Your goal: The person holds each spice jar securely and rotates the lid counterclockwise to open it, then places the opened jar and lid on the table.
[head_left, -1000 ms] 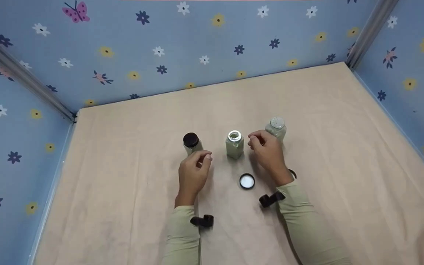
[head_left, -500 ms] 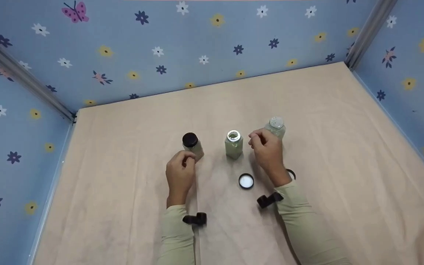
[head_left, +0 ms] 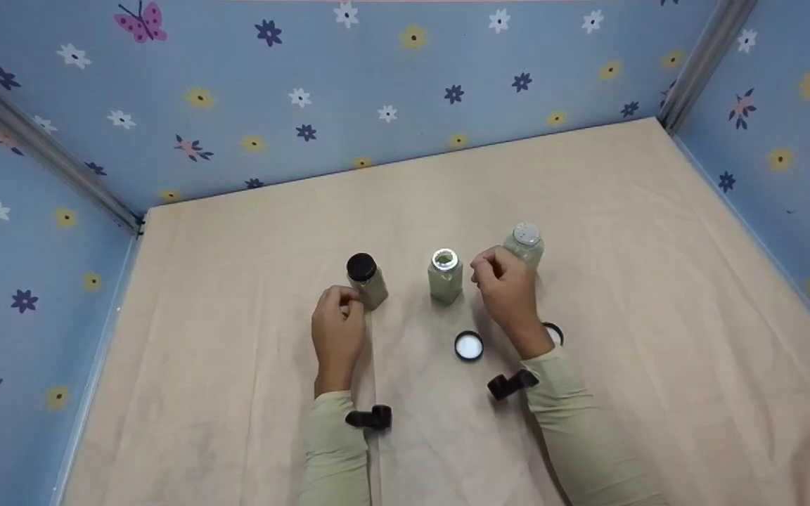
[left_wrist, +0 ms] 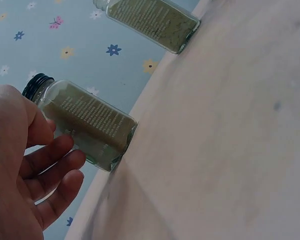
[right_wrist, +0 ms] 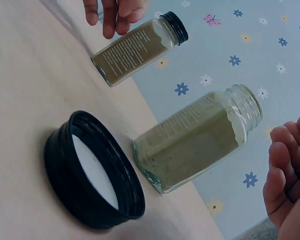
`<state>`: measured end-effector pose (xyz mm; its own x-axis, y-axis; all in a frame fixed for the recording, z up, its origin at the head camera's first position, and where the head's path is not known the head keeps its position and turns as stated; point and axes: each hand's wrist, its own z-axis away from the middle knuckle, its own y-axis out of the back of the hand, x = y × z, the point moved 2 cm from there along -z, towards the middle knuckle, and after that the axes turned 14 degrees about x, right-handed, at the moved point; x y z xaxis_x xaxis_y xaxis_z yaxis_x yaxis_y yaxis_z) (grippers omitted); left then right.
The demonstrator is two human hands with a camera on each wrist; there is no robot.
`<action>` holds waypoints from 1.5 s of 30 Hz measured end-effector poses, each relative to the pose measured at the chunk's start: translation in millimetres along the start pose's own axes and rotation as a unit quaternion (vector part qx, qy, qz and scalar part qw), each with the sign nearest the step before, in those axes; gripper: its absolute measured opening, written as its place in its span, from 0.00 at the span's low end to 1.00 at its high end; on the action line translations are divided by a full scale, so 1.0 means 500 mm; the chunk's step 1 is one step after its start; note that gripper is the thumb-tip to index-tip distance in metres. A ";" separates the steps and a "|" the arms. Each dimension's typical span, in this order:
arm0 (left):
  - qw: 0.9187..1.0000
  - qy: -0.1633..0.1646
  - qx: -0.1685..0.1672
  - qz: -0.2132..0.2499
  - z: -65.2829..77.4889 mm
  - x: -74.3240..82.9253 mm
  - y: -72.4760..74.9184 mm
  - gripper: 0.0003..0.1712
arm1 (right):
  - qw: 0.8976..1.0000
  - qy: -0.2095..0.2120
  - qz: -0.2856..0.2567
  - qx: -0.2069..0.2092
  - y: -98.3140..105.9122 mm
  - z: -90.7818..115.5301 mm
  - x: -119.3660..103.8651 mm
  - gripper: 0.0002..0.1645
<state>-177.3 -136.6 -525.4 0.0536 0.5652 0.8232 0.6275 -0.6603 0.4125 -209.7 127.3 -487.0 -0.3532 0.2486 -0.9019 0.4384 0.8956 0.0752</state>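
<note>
Head view, with the dial centred on the middle jar (head_left: 445,284): upright on the pale cloth (head_left: 187,295), bare at the mouth. At 9 o'clock, the left jar (head_left: 373,289), upright, with the black cap (head_left: 361,266) on. At 2 o'clock, the right jar (head_left: 534,251), partly behind the right hand (head_left: 510,294), capless but fitted with a perforated top (head_left: 526,233). Between 5 and 6, inside up, the loose lid (head_left: 469,346); at 4, half hidden by the wrist, the second lid (head_left: 555,334).

At 8 o'clock, beside the left jar, the left hand (head_left: 338,334): loosely bent, narrow between thumb and forefinger, holding nothing visible; cannot tell whether touching the glass. Between 3 and 4, near the middle jar, the right hand: loosely curled, fingertips close to the thumb, with nothing seen between them.

Judged from this layout, partway along. Done: both lids off and set down. Left: one jar capped, two uncapped. Cannot tell whether opening or closing up.
</note>
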 end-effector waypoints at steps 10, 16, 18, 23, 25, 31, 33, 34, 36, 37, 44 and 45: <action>0.998 0.054 0.011 0.041 -0.013 -0.014 0.004 0.10 | 0.998 0.044 -0.002 -0.037 -0.035 0.027 -0.035 0.13; 0.994 0.075 -0.005 0.084 -0.015 -0.019 -0.003 0.16 | 0.995 0.081 0.006 -0.066 -0.058 0.049 -0.041 0.11; 0.992 0.087 -0.012 0.087 -0.011 -0.022 -0.003 0.19 | 0.993 0.089 0.012 -0.075 -0.066 0.060 -0.044 0.11; 0.990 0.108 -0.016 0.084 -0.002 -0.028 0.003 0.23 | 0.988 0.106 0.016 -0.111 -0.097 0.085 -0.049 0.09; 0.990 0.105 -0.027 0.086 -0.002 -0.027 0.002 0.25 | 0.986 0.116 0.017 -0.122 -0.108 0.092 -0.051 0.09; 0.988 0.086 -0.078 0.102 -0.004 -0.024 -0.008 0.25 | 0.982 0.137 0.022 -0.124 -0.134 0.104 -0.053 0.08; 0.987 0.087 -0.086 0.102 -0.005 -0.025 -0.011 0.24 | 0.982 0.135 0.021 -0.128 -0.143 0.106 -0.054 0.07; 0.987 0.088 -0.089 0.102 -0.006 -0.025 -0.011 0.24 | 0.982 0.132 0.020 -0.130 -0.147 0.106 -0.055 0.07; 0.987 0.085 -0.091 0.102 -0.007 -0.026 -0.011 0.23 | 0.983 0.127 0.021 -0.135 -0.156 0.106 -0.056 0.06; 0.987 0.083 -0.091 0.101 -0.008 -0.026 -0.011 0.23 | 0.983 0.125 0.023 -0.135 -0.160 0.105 -0.058 0.06; 0.985 0.076 -0.098 0.122 -0.010 -0.027 -0.012 0.22 | 0.983 0.127 0.028 -0.127 -0.186 0.101 -0.063 0.07; 0.985 0.075 -0.100 0.123 -0.011 -0.027 -0.013 0.22 | 0.984 0.127 0.027 -0.125 -0.189 0.100 -0.063 0.07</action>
<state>-186.2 -142.5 -537.0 0.0602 0.3067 0.9499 0.4445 -0.8603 0.2496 -198.4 16.5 -487.0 -0.5445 0.3535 -0.7606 0.2557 0.9336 0.2509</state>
